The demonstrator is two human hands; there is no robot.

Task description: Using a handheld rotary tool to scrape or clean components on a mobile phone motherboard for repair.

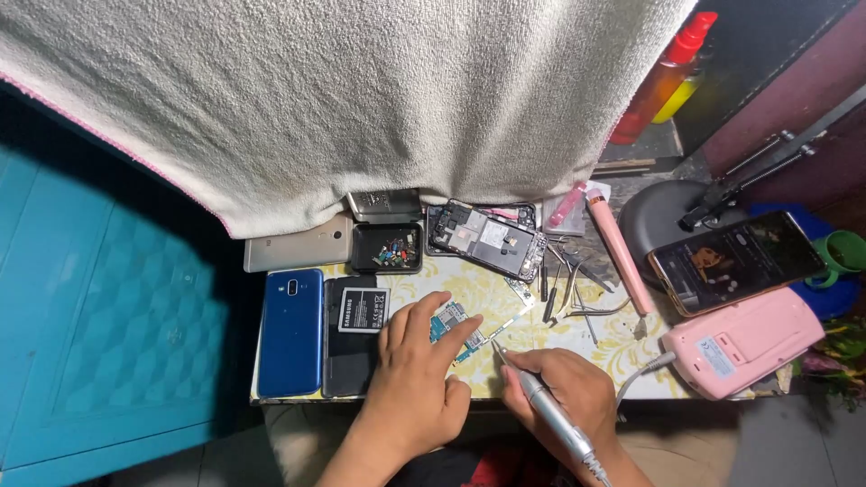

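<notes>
Fingers (451, 338) pin circuit board (448, 323) (left hand)

A small patterned table (622, 347) carries a blue phone (290, 332), tweezers (577, 293) and a circuit board (456, 329).

Small blue-green circuit board (454, 329) flat on patterned mat, partly covered; slim grey pen-shaped tool (552, 410) angled, tip beside board.

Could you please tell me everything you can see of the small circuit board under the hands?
The circuit board is small, flat and blue-green, with tiny metallic parts and a thin strip running right. It lies on the patterned yellow-white mat. The left hand pins it with its fingertips; the right hand holds a grey pen-like tool, tip close to its right edge.
</notes>
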